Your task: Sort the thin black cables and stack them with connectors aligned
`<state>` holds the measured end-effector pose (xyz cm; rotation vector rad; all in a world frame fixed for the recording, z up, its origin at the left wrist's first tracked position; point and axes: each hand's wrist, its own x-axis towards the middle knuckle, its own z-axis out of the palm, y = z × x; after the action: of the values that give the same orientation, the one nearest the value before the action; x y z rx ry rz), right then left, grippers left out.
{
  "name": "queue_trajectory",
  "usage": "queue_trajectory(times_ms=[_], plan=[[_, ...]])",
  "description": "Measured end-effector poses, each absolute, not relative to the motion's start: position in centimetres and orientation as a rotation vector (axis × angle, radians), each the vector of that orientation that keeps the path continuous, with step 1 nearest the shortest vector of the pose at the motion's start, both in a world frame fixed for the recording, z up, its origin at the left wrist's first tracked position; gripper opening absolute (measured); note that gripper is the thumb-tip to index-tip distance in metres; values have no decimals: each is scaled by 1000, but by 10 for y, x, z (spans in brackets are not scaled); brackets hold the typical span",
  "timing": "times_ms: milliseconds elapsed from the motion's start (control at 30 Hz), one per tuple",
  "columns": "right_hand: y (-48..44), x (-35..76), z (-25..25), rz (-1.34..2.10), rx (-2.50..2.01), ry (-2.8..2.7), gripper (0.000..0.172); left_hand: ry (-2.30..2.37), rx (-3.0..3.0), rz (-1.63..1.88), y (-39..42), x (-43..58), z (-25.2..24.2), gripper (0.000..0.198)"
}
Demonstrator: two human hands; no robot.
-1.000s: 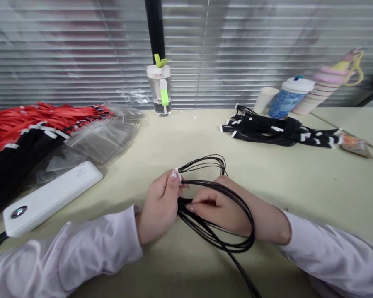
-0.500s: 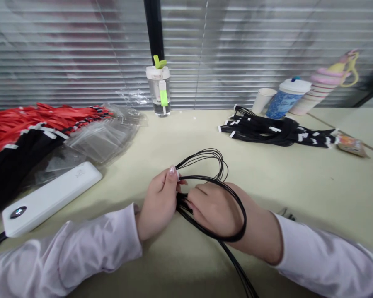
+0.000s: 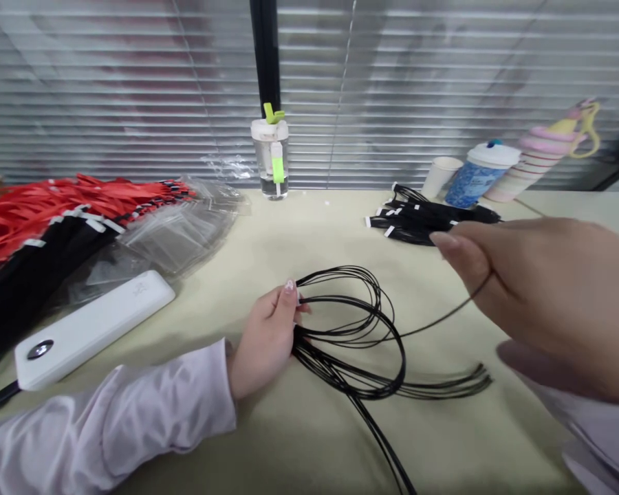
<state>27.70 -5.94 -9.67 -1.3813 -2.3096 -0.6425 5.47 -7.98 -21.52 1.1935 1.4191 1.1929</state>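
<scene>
With the left hand as dial centre and 12 pointing away from the wearer, I read the station as follows. The left hand (image 3: 265,340) is closed, its thumb and fingers pinching a looped black cord bundle (image 3: 401,347) at a small white band (image 3: 298,298). The loops open toward 3 o'clock, a group of loose ends (image 3: 477,379) fans out just beyond them, and a further length trails toward 5 o'clock. At 3 o'clock, well apart, I find the right hand (image 3: 562,302) raised above the table (image 3: 309,230). Its fingers are narrow, apparently gripping a single strand (image 3: 443,321) drawn from the loops; blur and the turned hand hide the exact contact point. At 2 o'clock lies a pile of black cords (image 3: 415,220) with white bands, beside a paper cup (image 3: 441,177) and a blue cup (image 3: 474,182). A clear bottle (image 3: 271,161) stands at 12. I locate a white power bank (image 3: 95,326) at 9, red straps (image 3: 77,203) at 10 and plastic bags (image 3: 175,230) near 11.
</scene>
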Motion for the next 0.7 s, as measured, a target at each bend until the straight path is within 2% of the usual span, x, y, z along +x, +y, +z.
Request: queue_trajectory(times_ms=[67, 167, 267, 400, 500, 600, 700], plan=[[-55, 268, -102, -418, -1251, -2300, 43, 1423, 1241, 1199, -80, 54, -216, 37], [-49, 265, -107, 342, -1092, -2181, 14, 1417, 1283, 1190, -80, 53, -216, 38], [-46, 267, -110, 1071, -936, -1977, 29, 1398, 1296, 1179, -80, 53, -216, 37], [-48, 258, -117, 1547, -713, -1754, 27, 1381, 1286, 1145, -80, 54, -215, 39], [-51, 243, -126, 1466, -879, -1768, 26, 1352, 1306, 1135, -81, 55, -210, 41], [-53, 231, -139, 1111, -1088, -2006, 27, 1324, 1339, 1112, -82, 56, -206, 40], [-54, 224, -149, 697, -1110, -2254, 18, 1312, 1342, 1075, -83, 55, -204, 38]])
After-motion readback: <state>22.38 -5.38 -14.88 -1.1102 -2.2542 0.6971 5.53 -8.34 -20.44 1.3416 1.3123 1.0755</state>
